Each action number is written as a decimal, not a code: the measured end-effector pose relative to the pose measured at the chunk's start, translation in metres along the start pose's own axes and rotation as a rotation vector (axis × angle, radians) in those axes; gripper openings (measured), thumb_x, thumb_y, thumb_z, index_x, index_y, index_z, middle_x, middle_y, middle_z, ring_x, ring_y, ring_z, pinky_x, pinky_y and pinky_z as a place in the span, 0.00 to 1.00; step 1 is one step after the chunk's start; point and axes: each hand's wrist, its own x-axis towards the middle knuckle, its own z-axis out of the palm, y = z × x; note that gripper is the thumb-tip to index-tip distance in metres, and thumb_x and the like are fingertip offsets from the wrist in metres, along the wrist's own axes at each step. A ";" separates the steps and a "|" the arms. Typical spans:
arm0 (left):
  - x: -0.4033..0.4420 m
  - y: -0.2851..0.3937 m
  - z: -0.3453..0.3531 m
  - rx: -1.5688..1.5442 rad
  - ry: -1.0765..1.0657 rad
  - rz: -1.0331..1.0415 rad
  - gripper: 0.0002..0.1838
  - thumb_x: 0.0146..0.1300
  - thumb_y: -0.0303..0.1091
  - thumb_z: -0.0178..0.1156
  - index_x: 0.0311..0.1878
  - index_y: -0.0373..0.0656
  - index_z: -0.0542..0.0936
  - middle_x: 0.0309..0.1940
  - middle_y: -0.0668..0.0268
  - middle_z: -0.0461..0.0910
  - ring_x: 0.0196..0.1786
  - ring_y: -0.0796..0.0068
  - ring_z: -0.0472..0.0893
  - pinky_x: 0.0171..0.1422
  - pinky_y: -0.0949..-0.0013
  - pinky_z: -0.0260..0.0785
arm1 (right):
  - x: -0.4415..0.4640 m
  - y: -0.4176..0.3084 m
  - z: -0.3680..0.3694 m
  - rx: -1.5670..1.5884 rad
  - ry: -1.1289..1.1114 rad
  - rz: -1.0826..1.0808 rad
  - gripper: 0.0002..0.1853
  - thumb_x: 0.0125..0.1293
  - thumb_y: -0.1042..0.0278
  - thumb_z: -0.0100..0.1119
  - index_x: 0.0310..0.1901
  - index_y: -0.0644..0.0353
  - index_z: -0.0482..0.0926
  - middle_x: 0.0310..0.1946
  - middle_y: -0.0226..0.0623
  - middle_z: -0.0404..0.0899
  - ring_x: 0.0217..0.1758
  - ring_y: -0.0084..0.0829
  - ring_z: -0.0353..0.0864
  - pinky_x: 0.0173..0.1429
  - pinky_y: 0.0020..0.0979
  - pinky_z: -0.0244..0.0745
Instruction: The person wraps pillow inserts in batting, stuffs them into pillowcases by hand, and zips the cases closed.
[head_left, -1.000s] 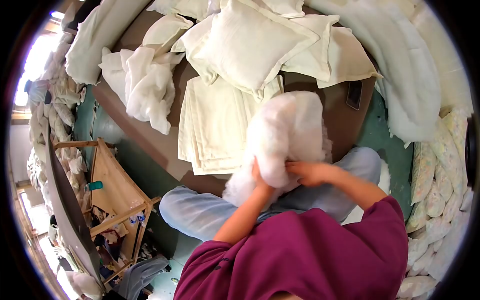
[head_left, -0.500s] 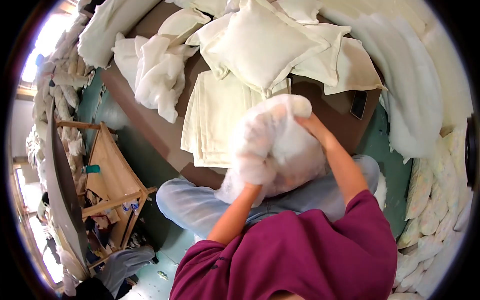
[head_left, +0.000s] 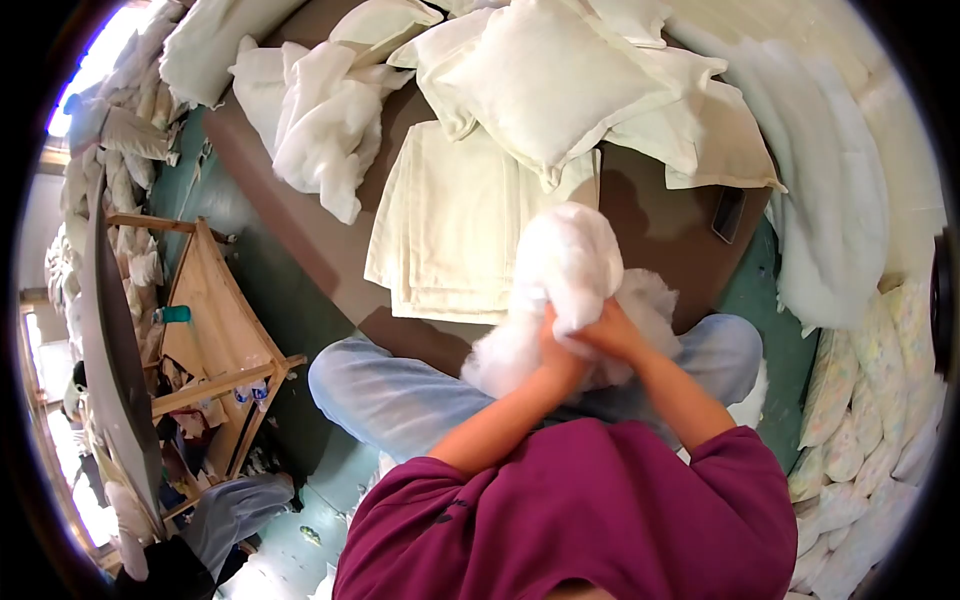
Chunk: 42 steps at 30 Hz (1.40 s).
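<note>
A bundle of white polyester batting (head_left: 570,255) stands bunched over my lap, its top gathered into a thick lump. Looser fluff spreads out at its sides and base. My left hand (head_left: 562,345) is closed around the near side of the bundle, its fingers partly sunk in the fibre. Right beside it, my right hand (head_left: 612,333) grips the same batting, with the two hands nearly touching. Just beyond lies a stack of flat cream cushion covers (head_left: 445,225). Behind the stack, a stuffed cream pillow (head_left: 565,85) rests on other pillows.
Crumpled batting (head_left: 325,120) lies on the brown board (head_left: 265,200) at the left. A phone (head_left: 729,215) sits near the board's right edge. Rolled batting (head_left: 825,190) hangs at the right, above piled patterned bundles (head_left: 850,400). An upturned wooden-framed table (head_left: 225,320) stands left.
My hands have come together from opposite sides of the batting. The wide, rounded mass is now squeezed into a narrower upright bundle. The view has shifted slightly.
</note>
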 end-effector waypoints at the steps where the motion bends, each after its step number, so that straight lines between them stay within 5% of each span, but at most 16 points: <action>1: 0.001 -0.010 0.016 -0.305 0.029 -0.036 0.21 0.59 0.39 0.58 0.54 0.40 0.76 0.58 0.54 0.73 0.63 0.57 0.70 0.62 0.59 0.65 | 0.011 0.005 0.001 -0.030 -0.009 -0.003 0.49 0.51 0.52 0.72 0.69 0.70 0.57 0.67 0.51 0.63 0.71 0.41 0.62 0.72 0.37 0.60; 3: 0.006 0.005 0.015 -0.069 0.033 -0.038 0.21 0.57 0.38 0.58 0.52 0.38 0.77 0.58 0.50 0.72 0.62 0.54 0.69 0.63 0.59 0.64 | 0.042 0.008 0.001 0.007 0.076 0.075 0.51 0.49 0.52 0.73 0.68 0.70 0.57 0.67 0.50 0.64 0.71 0.40 0.62 0.72 0.37 0.61; 5: 0.004 0.060 -0.006 1.018 -0.024 0.010 0.22 0.54 0.35 0.58 0.51 0.34 0.75 0.57 0.46 0.71 0.59 0.49 0.70 0.63 0.59 0.63 | 0.068 0.012 0.005 0.150 0.264 0.251 0.52 0.46 0.51 0.75 0.68 0.70 0.58 0.65 0.50 0.65 0.70 0.40 0.64 0.70 0.36 0.63; 12: -0.036 0.044 -0.033 0.857 -0.144 0.016 0.37 0.48 0.44 0.68 0.54 0.25 0.70 0.62 0.36 0.61 0.65 0.37 0.60 0.70 0.48 0.55 | 0.062 -0.006 0.054 -0.826 0.248 0.068 0.44 0.42 0.51 0.74 0.58 0.69 0.67 0.51 0.54 0.73 0.55 0.52 0.74 0.59 0.43 0.72; 14: -0.033 0.057 -0.067 0.742 -0.400 -0.113 0.42 0.52 0.50 0.68 0.62 0.27 0.67 0.65 0.37 0.60 0.69 0.41 0.59 0.71 0.51 0.55 | 0.060 0.003 0.057 -0.817 0.265 -0.025 0.38 0.43 0.57 0.73 0.55 0.68 0.69 0.48 0.52 0.75 0.52 0.51 0.76 0.57 0.44 0.73; 16: -0.016 0.065 -0.111 0.423 -0.418 0.026 0.38 0.57 0.48 0.66 0.64 0.30 0.68 0.64 0.44 0.67 0.66 0.55 0.68 0.68 0.57 0.61 | 0.059 -0.005 0.055 -0.688 0.294 0.068 0.27 0.47 0.68 0.66 0.50 0.67 0.74 0.46 0.50 0.78 0.51 0.49 0.78 0.56 0.42 0.74; 18: 0.003 0.058 -0.141 -0.123 -0.227 -0.271 0.24 0.64 0.35 0.62 0.60 0.32 0.75 0.57 0.55 0.78 0.57 0.70 0.76 0.61 0.68 0.67 | 0.054 -0.013 0.041 -0.399 0.301 0.050 0.23 0.48 0.71 0.64 0.49 0.66 0.76 0.46 0.51 0.80 0.51 0.49 0.79 0.56 0.41 0.74; 19: 0.009 0.046 -0.156 -0.124 -0.045 -0.347 0.26 0.63 0.38 0.63 0.62 0.36 0.73 0.60 0.53 0.74 0.62 0.67 0.73 0.64 0.64 0.66 | 0.052 -0.013 0.031 -0.252 0.308 0.034 0.22 0.49 0.72 0.63 0.49 0.66 0.76 0.47 0.51 0.80 0.51 0.49 0.80 0.56 0.40 0.74; 21: 0.004 0.043 -0.154 0.472 0.220 0.080 0.33 0.67 0.40 0.61 0.69 0.35 0.63 0.68 0.54 0.65 0.69 0.67 0.65 0.71 0.63 0.59 | 0.048 -0.003 0.010 -0.259 0.420 -0.127 0.23 0.53 0.72 0.63 0.52 0.67 0.76 0.50 0.49 0.81 0.54 0.45 0.80 0.58 0.37 0.73; 24: -0.021 0.018 -0.135 -0.140 -0.508 -0.355 0.43 0.71 0.46 0.53 0.77 0.38 0.41 0.74 0.52 0.52 0.76 0.62 0.52 0.77 0.63 0.46 | 0.021 -0.028 -0.025 -0.150 0.625 -0.345 0.25 0.56 0.68 0.64 0.55 0.69 0.75 0.50 0.46 0.81 0.56 0.41 0.80 0.60 0.36 0.72; 25: -0.047 0.033 -0.117 -0.231 -0.440 -0.363 0.42 0.71 0.44 0.53 0.77 0.39 0.40 0.75 0.53 0.50 0.77 0.62 0.49 0.78 0.60 0.42 | 0.008 -0.036 -0.041 -0.087 0.671 -0.289 0.25 0.58 0.66 0.64 0.56 0.70 0.75 0.50 0.46 0.81 0.57 0.40 0.79 0.60 0.37 0.72; 27: -0.059 0.033 -0.105 -0.277 -0.611 -0.225 0.38 0.71 0.43 0.54 0.76 0.39 0.49 0.70 0.53 0.61 0.71 0.62 0.62 0.73 0.58 0.55 | -0.008 0.057 -0.122 -0.520 0.693 -0.490 0.23 0.59 0.65 0.67 0.53 0.70 0.77 0.47 0.44 0.83 0.51 0.37 0.81 0.58 0.37 0.73; 31: -0.008 0.010 -0.122 -0.250 -0.627 -0.683 0.27 0.69 0.41 0.57 0.67 0.40 0.67 0.54 0.57 0.79 0.47 0.70 0.83 0.50 0.68 0.76 | -0.080 0.024 -0.160 -0.181 0.864 -0.552 0.42 0.49 0.65 0.73 0.65 0.67 0.64 0.64 0.46 0.70 0.65 0.37 0.71 0.67 0.39 0.65; 33: 0.005 0.021 -0.118 0.700 -0.183 -0.182 0.33 0.55 0.32 0.65 0.66 0.44 0.69 0.55 0.53 0.76 0.54 0.57 0.77 0.56 0.60 0.71 | -0.099 -0.017 -0.154 -0.217 0.945 -0.522 0.44 0.46 0.63 0.76 0.65 0.66 0.65 0.64 0.46 0.70 0.65 0.39 0.71 0.67 0.40 0.64; 35: 0.018 -0.005 -0.111 1.197 -0.127 0.174 0.37 0.46 0.30 0.65 0.66 0.47 0.69 0.60 0.56 0.71 0.60 0.53 0.71 0.63 0.57 0.64 | -0.112 -0.031 -0.157 -0.413 0.972 -0.521 0.46 0.43 0.62 0.77 0.65 0.66 0.66 0.63 0.46 0.71 0.65 0.40 0.71 0.68 0.41 0.63; 42: 0.030 -0.066 -0.106 1.474 0.027 0.680 0.29 0.50 0.32 0.60 0.61 0.48 0.74 0.61 0.64 0.72 0.66 0.57 0.69 0.69 0.54 0.59 | -0.111 -0.043 -0.153 -0.714 0.912 -0.536 0.42 0.43 0.64 0.76 0.63 0.65 0.68 0.59 0.46 0.73 0.63 0.45 0.72 0.67 0.41 0.63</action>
